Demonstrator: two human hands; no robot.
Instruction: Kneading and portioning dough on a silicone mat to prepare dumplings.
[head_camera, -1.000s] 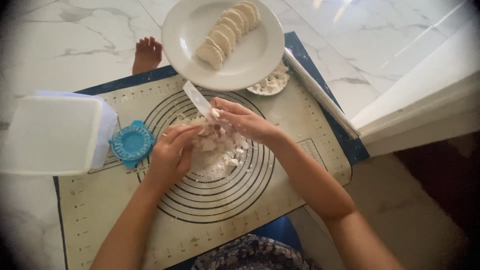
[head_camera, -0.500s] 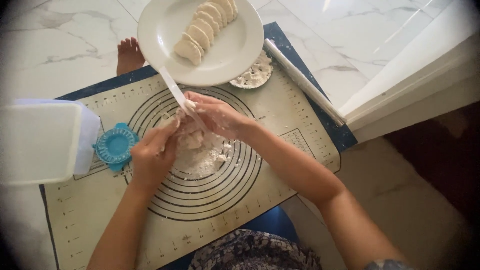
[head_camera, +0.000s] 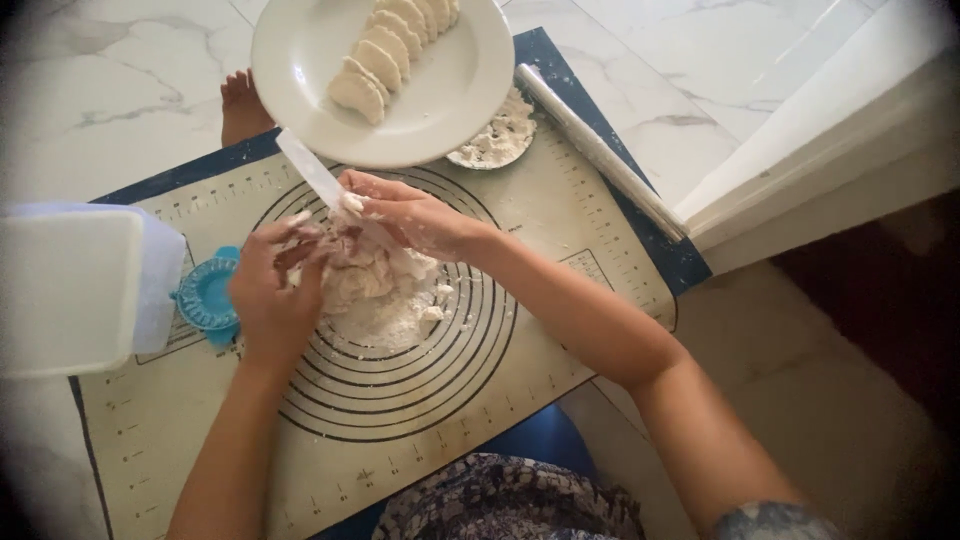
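A heap of white dough scraps (head_camera: 385, 290) lies in the middle of a beige baking mat (head_camera: 560, 250) printed with black rings. My right hand (head_camera: 415, 215) grips a flat white scraper (head_camera: 312, 170) whose blade sticks out toward the plate. My left hand (head_camera: 272, 290) rests curled against the left side of the dough, fingers floury, touching the scraps. Both hands meet over the top of the heap.
A white plate (head_camera: 460, 90) with several folded dumplings (head_camera: 385, 50) sits at the mat's far edge, a small dish of flour (head_camera: 495, 140) beside it. A rolling pin (head_camera: 600, 150) lies along the right edge. A blue dumpling press (head_camera: 205, 295) and a white box (head_camera: 75, 290) stand at left. A bare foot (head_camera: 240, 105) shows beyond.
The view has shifted slightly, so the mat and plate sit further left and lower. Both hands stay at the dough, still working the scraps with the scraper.
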